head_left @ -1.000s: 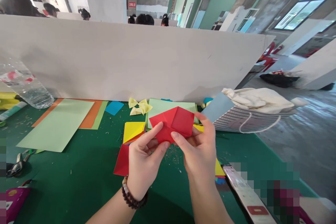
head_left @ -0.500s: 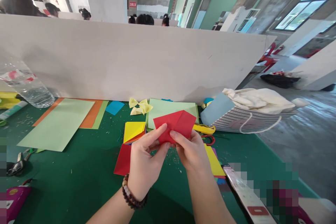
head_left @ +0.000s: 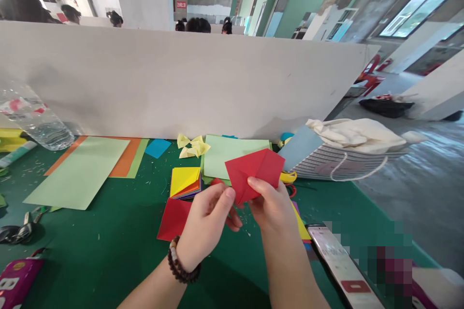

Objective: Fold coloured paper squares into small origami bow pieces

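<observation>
folded red paper piece (head_left: 250,169) above smooth green bench (head_left: 116,236), its peak facing white partition (head_left: 181,82), long axis unclear to me, right hand (head_left: 271,205) pinching it, left hand (head_left: 208,224) at its near-left edge, grasp unclear, open bench leftward

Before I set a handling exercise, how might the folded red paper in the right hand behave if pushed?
The folded red paper is probably light, being thin sheet, and fairly stiff: its top juts past the right hand without drooping. Its flat, angular shape suggests sliding rather than rolling.

Held red paper (head_left: 263,168), back hidden
</observation>
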`<state>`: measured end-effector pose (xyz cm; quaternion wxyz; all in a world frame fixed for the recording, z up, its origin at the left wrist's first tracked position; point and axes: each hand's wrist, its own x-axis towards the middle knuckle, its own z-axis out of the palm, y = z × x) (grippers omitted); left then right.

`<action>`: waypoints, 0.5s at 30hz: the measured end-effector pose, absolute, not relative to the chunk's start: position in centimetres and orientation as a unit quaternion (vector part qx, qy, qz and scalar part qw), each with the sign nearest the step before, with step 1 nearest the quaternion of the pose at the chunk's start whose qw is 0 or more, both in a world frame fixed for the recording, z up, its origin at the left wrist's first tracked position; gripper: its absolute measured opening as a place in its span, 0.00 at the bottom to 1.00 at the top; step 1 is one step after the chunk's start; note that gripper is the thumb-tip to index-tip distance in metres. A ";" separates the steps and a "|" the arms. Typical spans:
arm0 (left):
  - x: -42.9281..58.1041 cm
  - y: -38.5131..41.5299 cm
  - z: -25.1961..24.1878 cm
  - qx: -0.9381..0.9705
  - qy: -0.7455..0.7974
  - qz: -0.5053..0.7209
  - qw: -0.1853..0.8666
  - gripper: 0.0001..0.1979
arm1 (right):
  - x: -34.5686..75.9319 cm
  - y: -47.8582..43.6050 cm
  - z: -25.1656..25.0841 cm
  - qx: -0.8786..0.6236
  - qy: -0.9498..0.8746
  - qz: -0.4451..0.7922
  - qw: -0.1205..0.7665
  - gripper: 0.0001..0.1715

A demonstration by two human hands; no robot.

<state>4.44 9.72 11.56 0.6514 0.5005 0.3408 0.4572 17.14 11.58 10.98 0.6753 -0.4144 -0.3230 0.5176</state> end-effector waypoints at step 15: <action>4.6 9.4 11.5 0.551 0.368 0.422 0.618 0.18 | 16.7 11.6 11.3 -0.457 -0.292 0.465 0.700 0.11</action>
